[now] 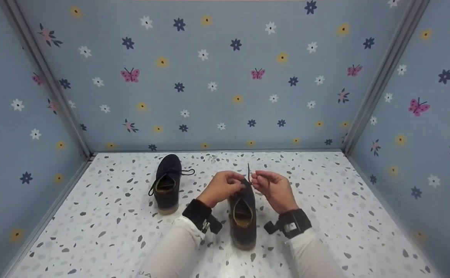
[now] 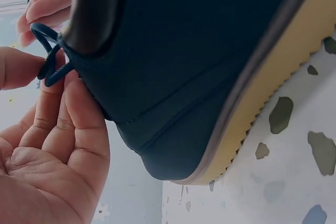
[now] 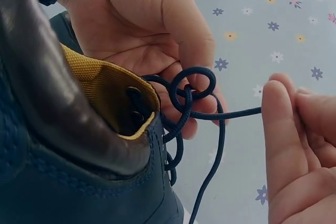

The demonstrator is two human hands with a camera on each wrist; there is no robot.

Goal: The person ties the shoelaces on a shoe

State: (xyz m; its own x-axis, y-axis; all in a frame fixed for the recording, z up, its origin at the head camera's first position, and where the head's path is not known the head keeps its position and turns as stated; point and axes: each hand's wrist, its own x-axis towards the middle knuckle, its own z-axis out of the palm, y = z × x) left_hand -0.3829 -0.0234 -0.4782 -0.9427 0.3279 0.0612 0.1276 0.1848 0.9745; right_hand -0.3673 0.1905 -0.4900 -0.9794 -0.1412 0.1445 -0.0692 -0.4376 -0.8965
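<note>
A dark navy lace-up shoe stands upright on the floor, its heel toward me. Over its front, my left hand pinches the shoelace between thumb and fingers. The right wrist view has a small lace loop rising beside the left fingertips, close to the shoe's tongue. On the right, my right hand pinches a strand of lace, drawn straight out from the loop. Another lace strand hangs down free. Yellow lining shows inside the shoe's opening.
A matching dark shoe sits to the left, with a lace loop sticking out on its right side. Flower-patterned walls enclose the speckled white floor at the back and both sides.
</note>
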